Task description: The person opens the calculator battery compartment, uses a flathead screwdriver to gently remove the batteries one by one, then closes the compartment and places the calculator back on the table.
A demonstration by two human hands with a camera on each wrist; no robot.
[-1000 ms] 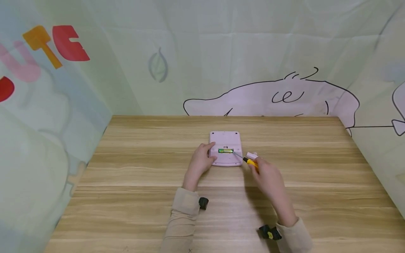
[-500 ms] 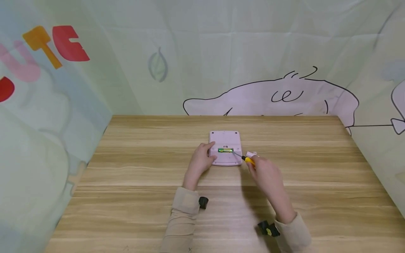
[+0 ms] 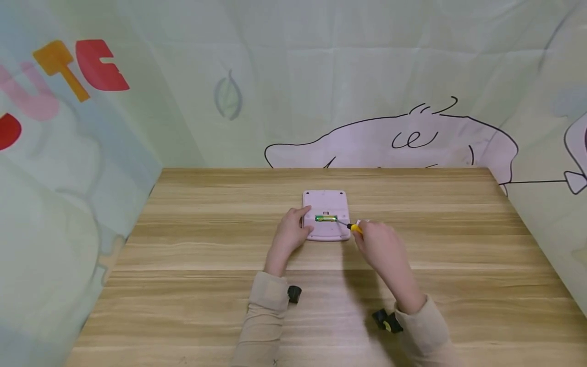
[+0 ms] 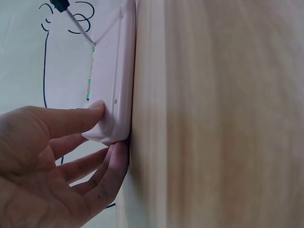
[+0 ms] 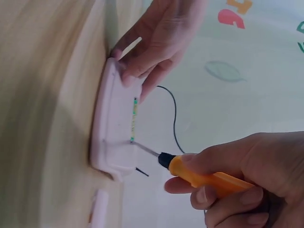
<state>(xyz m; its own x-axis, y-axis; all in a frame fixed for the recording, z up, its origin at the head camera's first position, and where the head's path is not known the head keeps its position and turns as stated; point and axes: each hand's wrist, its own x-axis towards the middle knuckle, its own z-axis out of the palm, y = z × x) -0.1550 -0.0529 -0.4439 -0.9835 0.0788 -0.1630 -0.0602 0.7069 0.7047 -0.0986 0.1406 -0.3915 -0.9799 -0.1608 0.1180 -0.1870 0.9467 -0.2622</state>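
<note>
A pale pink calculator lies back side up on the table, its battery slot uncovered and a green battery inside. My left hand grips the calculator's left edge, with the thumb on the back face and the other fingers at its side. My right hand holds a screwdriver by its yellow-orange handle. The metal tip of that screwdriver meets the right end of the battery, as the right wrist view shows.
A small pink battery cover lies on the wooden table right of the calculator, mostly hidden behind my right hand in the head view. A printed cloth backdrop rises beyond the table's far edge.
My right hand has shifted slightly left and forward with the screwdriver, covering more of the battery cover. The left hand and calculator stay in place.
</note>
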